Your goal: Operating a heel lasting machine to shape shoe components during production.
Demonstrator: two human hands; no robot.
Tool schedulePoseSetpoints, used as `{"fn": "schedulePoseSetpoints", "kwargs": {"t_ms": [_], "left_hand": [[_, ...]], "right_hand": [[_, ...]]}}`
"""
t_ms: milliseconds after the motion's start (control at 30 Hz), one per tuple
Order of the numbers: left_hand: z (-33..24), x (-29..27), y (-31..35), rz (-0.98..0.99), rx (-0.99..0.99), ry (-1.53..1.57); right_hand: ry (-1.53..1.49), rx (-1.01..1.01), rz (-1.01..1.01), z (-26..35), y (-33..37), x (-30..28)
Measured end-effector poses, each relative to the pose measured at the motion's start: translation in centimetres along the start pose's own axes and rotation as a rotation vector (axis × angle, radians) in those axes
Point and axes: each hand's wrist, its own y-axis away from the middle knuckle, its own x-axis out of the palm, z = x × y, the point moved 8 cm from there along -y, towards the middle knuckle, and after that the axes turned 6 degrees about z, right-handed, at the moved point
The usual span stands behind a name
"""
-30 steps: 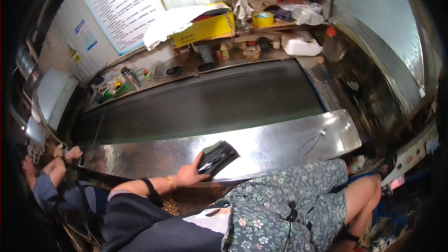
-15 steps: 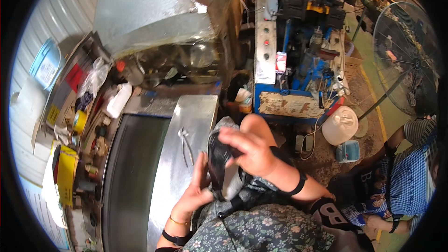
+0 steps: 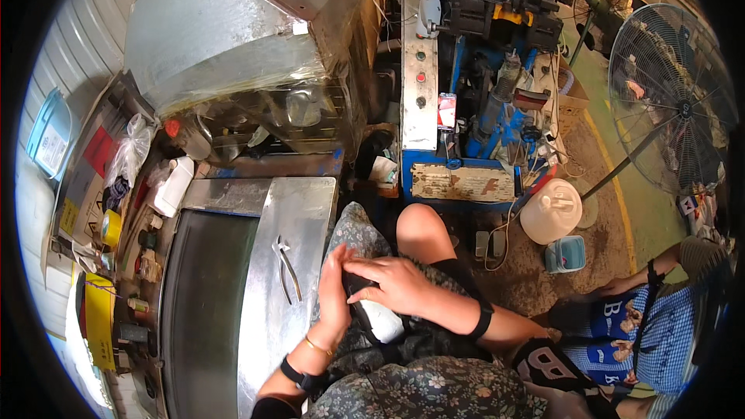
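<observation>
In my lap lies a black shoe upper with a white area showing (image 3: 380, 321), much of it covered by my hands. My left hand (image 3: 334, 295) presses along its left side, fingers straight and together, pointing away from me. From the right, my right hand (image 3: 388, 281) reaches across the top and clasps it, fingertips meeting the left hand's fingers. Pincer-like pliers (image 3: 287, 270) rest to the left on a shiny metal plate (image 3: 260, 334). Neither hand touches them.
A dark conveyor belt (image 3: 206, 287) runs left of the plate, below a metal hood (image 3: 225, 31). Ahead stands a blue machine (image 3: 462, 200) with a phone on it. A white jug (image 3: 551, 211), a blue tub (image 3: 565, 254), a large fan (image 3: 671, 101) and another person's sleeve (image 3: 671, 334) are right.
My hands have come together around the shoe upper, the right one dropping lower and covering more of it. The view has shifted slightly. The pliers stay on the plate.
</observation>
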Motion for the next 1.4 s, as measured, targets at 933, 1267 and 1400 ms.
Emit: {"fn": "schedulePoseSetpoints", "kwargs": {"t_ms": [933,1267,1400], "left_hand": [[-0.2,-6.9,-3.3,0.005,0.099,-0.270],[1.9,-8.0,-6.0,0.160,0.044,-0.551],[1.9,-7.8,-6.7,0.196,-0.049,-0.395]], "right_hand": [[-2.069,0.775,-0.091,-16.8,3.7,16.9],[0.193,0.624,-0.031,-10.7,1.6,10.2],[0.399,0.529,-0.102,-10.5,0.5,10.0]]}}
